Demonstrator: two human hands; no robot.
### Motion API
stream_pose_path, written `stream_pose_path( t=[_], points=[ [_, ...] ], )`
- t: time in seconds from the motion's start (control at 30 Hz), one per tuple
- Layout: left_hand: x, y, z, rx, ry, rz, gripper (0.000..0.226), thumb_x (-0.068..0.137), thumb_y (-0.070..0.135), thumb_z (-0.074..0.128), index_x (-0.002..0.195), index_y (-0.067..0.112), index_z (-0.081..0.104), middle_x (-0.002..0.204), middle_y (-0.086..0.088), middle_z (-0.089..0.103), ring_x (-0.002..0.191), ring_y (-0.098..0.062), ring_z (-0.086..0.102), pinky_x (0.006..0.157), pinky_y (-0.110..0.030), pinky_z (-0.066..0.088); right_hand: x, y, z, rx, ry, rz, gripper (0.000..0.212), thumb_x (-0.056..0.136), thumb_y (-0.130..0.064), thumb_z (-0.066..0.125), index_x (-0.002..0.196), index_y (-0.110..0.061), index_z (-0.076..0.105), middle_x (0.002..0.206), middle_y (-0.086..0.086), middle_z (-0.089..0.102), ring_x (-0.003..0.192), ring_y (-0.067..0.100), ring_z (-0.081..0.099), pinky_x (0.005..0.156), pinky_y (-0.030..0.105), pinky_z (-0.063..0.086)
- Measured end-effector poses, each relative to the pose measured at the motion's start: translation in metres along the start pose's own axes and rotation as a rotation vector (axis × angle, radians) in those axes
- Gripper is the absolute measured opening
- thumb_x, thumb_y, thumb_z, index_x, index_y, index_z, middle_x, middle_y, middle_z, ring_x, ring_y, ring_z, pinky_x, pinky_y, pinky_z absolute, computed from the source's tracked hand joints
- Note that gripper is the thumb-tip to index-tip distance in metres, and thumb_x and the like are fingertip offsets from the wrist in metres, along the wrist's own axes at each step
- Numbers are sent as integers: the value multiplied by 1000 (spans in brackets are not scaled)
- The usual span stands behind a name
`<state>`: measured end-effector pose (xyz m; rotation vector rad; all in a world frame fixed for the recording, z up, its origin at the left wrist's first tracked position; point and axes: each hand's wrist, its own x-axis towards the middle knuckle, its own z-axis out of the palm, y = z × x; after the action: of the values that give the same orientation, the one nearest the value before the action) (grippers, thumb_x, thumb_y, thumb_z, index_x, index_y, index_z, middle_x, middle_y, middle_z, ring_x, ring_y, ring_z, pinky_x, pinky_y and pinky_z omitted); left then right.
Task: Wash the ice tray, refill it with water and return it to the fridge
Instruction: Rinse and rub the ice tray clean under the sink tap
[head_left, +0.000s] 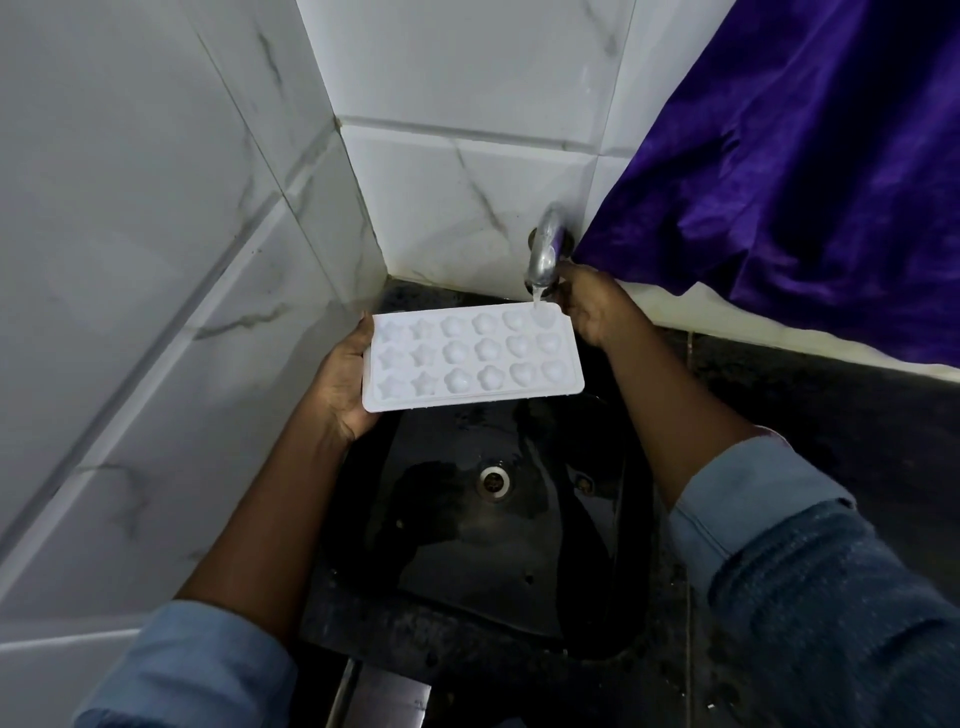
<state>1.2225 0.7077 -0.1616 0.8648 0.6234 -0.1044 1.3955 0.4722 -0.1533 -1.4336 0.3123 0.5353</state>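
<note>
A white ice tray (471, 356) with star, flower and heart-shaped cups is held flat above the black sink (519, 545). My left hand (340, 384) grips its left short edge from below. My right hand (589, 306) is at the tray's far right corner, next to the metal tap (545, 249); whether it grips the tray or the tap is unclear. A thin stream of water runs from the tap into the tray's top right cup.
White marbled wall tiles (156, 260) close in on the left and behind. A purple cloth (805, 182) hangs at the right over the dark counter (831, 415). The sink drain (492, 482) lies below the tray.
</note>
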Motion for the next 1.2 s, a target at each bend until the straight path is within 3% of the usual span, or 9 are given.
stream_pose_path(
  t=[0.1,0.23,0.33,0.47,0.67,0.83,0.93,1.1,1.2],
  points=[
    [2,-3,2,1,-21,-15,58,108,54,42,130,7,68,129,-18,73,110,-34,74,96,-52,54,-21,9,-21,-32,63,43,30,103,-36,59,103,-6,65,76,5,69,55,14,65,49,23,51],
    [7,-9,7,0,-39,-23,59,108,56,41,134,9,66,132,-17,71,113,-34,73,89,-50,58,-59,29,-47,-113,128,9,28,104,-32,58,107,-7,67,97,7,77,76,18,73,61,29,56],
    [11,-14,15,8,-56,-33,60,108,56,40,128,8,69,130,-18,72,110,-34,74,91,-50,56,-77,45,-62,-176,148,-21,26,102,-34,59,108,-11,70,97,6,77,75,17,71,66,30,55],
    [17,-20,25,19,-85,-48,66,106,61,40,134,7,66,135,-18,69,122,-36,69,103,-54,51,-87,55,-80,-185,190,-30,31,99,-37,63,111,-11,74,101,8,78,79,20,62,61,28,47],
    [25,-28,45,49,-102,-65,66,106,61,39,128,6,68,130,-19,72,112,-35,73,95,-52,54,-96,58,-95,-163,219,-68,19,103,-31,60,106,-17,72,91,0,78,69,12,66,61,28,47],
    [36,-36,53,64,-115,-87,70,105,61,42,141,5,61,137,-21,67,127,-39,64,102,-55,52,-95,57,-104,-142,242,-111,14,103,-22,59,100,-20,72,86,-1,78,68,12,68,57,25,48],
    [43,-40,59,70,-124,-101,69,105,61,44,141,5,61,138,-21,67,126,-39,65,100,-56,53,-94,55,-108,-137,238,-127,17,103,-17,58,95,-21,72,79,-5,77,64,7,70,54,21,50],
    [52,-48,70,61,-156,-113,70,105,62,43,139,4,62,135,-21,69,124,-40,67,105,-58,51,-87,57,-117,-127,294,-117,13,99,-15,63,101,-15,75,104,9,78,90,24,73,74,38,58],
    [49,-54,79,66,-157,-120,66,106,61,40,127,5,69,126,-19,74,111,-36,74,95,-53,56,-86,58,-124,-144,337,-129,12,96,-18,66,99,-18,78,104,7,78,100,30,74,91,50,59]
  ],
)
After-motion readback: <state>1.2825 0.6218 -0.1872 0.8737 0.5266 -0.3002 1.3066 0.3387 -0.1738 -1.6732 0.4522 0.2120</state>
